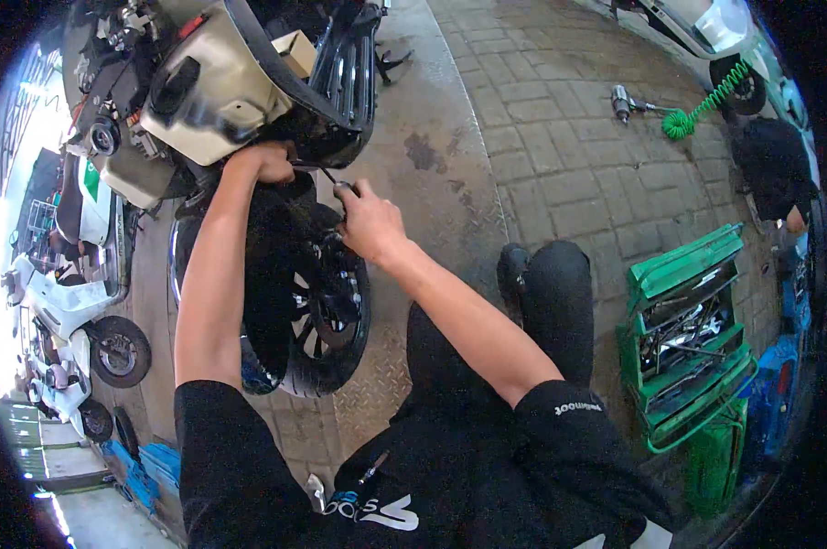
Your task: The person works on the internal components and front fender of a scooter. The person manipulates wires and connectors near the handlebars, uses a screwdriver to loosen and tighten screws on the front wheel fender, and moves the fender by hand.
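A scooter with a pale gold body panel (214,105) and a black lower edge stands before me. Beneath that edge, above the wheel (351,352), my left hand (269,163) is closed with bent fingers; the edge and shadow hide what they hold. Just to its right, my right hand (373,222) is wrapped round the dark handle of a screwdriver (343,187). Its thin shaft points up and left toward the panel's underside, and its tip is hard to make out. A black fender (272,233) lies below both hands.
A green toolbox (688,274) with metal tools stands open at the right. Farther off lie an air impact wrench (622,105) and a coiled green hose (679,124). White scooters (66,306) line the left. A cardboard box (295,53) sits in the scooter.
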{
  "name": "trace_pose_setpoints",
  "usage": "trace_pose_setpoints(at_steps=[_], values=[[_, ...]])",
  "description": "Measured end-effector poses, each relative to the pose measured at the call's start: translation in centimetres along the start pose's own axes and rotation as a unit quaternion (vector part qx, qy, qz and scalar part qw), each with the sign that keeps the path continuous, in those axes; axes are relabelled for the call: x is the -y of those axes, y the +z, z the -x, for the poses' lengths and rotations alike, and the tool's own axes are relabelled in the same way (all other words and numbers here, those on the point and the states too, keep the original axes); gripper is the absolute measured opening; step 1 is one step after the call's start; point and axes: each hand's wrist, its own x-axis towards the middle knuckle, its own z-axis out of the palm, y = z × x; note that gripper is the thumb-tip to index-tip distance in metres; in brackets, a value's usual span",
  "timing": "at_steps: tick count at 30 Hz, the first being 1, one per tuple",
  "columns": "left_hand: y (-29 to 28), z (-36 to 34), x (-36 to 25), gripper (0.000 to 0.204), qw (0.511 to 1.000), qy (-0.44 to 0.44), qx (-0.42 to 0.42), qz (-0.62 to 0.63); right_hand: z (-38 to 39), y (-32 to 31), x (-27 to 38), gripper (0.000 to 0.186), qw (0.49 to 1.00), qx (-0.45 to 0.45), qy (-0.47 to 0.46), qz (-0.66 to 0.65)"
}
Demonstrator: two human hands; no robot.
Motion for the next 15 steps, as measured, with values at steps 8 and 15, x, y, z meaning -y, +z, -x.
trace_pose_setpoints(at_steps=[8,15], values=[[-1.1,-0.7,-1.1,0.063,0.999,0.0,-0.034,-0.008,-2.4,-1.9,-3.9,0.044,0.796,0.09,0.216,-0.558],[-0.4,-0.5,-0.6,0.06,0.998,-0.003,-0.052,0.033,-0.8,-0.2,-3.5,0.055,0.884,0.004,0.102,-0.457]])
